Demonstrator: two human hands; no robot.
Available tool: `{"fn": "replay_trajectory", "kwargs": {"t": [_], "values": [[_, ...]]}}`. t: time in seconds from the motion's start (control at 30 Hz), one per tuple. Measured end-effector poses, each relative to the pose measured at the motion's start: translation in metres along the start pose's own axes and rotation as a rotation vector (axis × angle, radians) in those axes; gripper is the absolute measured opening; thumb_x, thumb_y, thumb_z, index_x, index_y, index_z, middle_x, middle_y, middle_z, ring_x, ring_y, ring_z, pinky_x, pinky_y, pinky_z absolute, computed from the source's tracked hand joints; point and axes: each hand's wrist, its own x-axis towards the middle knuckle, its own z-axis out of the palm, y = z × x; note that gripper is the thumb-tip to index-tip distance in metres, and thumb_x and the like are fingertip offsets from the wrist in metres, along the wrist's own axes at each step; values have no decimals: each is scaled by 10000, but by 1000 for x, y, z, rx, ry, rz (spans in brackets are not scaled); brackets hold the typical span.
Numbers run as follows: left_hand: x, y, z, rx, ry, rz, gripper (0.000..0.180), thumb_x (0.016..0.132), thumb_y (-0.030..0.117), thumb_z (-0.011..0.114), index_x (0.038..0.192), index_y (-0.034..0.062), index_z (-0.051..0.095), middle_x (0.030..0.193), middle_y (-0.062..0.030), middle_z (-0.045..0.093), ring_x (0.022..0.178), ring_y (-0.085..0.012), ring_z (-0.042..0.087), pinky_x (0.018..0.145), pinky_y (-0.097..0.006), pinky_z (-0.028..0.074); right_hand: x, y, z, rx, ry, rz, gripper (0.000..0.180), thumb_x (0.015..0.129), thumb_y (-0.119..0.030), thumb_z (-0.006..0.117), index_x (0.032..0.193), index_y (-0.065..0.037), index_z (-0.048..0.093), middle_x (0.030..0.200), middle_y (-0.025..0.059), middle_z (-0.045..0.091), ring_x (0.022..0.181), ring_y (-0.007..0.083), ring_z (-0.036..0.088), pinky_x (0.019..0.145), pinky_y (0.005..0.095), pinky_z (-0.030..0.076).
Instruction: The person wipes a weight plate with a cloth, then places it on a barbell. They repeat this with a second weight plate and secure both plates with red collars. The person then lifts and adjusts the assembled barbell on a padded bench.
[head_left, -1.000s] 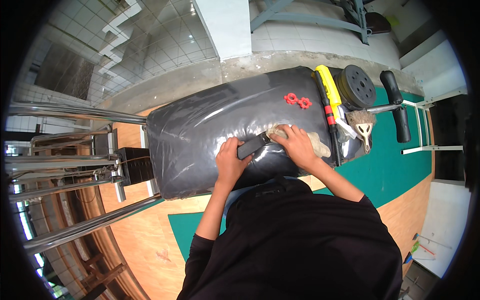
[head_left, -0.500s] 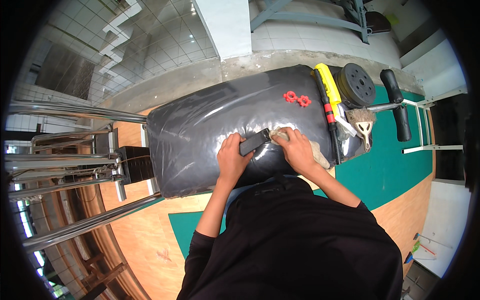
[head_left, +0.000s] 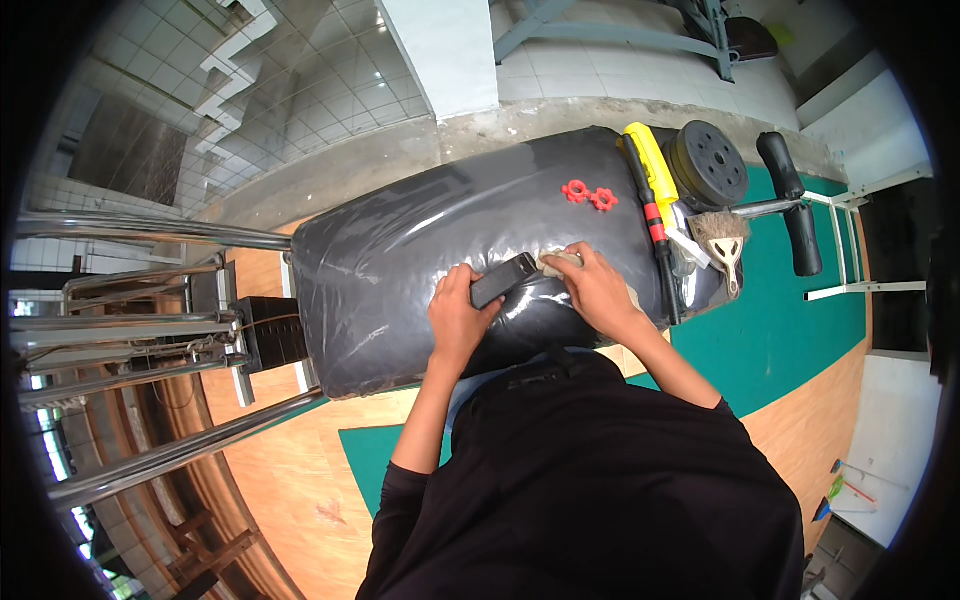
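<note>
Fingers of the left hand (head_left: 456,318) grip a dark oblong block (head_left: 503,281) over the black padded bench (head_left: 390,270) — those of the right hand (head_left: 600,292) hold a pale cloth (head_left: 548,266) at the block's right end; red gear-shaped pieces (head_left: 590,195) lie beyond.

Left hand (head_left: 460,315): I see it gripping the black block (head_left: 503,281), free end pointing right.
Right hand (head_left: 603,290): its fingers pinch a pale cloth (head_left: 558,263) by the block's right end; whether cloth and block touch, I can't tell.
Desk (head_left: 400,255): black, glossy, wrapped in plastic.
Red rings (head_left: 603,199): a pair, beyond the hands.
Rod (head_left: 654,216): black with red bands, beside the yellow tool (head_left: 651,162).
Brush (head_left: 723,243): bristles toward the black weights (head_left: 708,165).
</note>
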Motion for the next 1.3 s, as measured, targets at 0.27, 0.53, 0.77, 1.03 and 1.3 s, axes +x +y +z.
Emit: {"fn": "replay_trajectory", "kwargs": {"t": [0.27,0.53,0.77,1.03,1.3], "values": [[4,2,1,15,-5,-27,432,571,142,829,823,42,493,798,-102,572,774,-334,573,642,-405,450,9,-1,15,-205,33,-112,449,729,-16,574,1129,-215,619,1106,105,534,922,287,560,748,404,472],[5,3,3,30,-20,-30,438,570,143,827,839,42,495,814,-103,576,784,-335,573,651,-410,449,3,-7,19,-289,77,-91,413,734,-36,559,1107,-200,629,1109,95,534,937,268,552,733,384,453],[5,5,1,48,-26,-32,447,567,143,828,838,43,488,815,-107,568,783,-344,567,650,-412,446,1,-8,16,-237,70,-92,387,741,-30,560,1088,-185,636,1106,104,532,945,275,549,739,393,452],[6,5,2,35,-25,-29,444,568,142,827,838,45,488,809,-105,560,782,-344,563,646,-412,443,-1,-9,14,-123,67,-66,362,766,-27,567,1088,-176,636,1104,123,524,948,304,558,758,416,468],[7,4,2,40,-26,-20,430,574,141,823,839,47,497,804,-105,561,783,-336,569,646,-411,448,-2,-14,11,57,76,-2,344,803,-42,594,1120,-172,620,1095,141,517,881,355,592,748,428,493]]}}
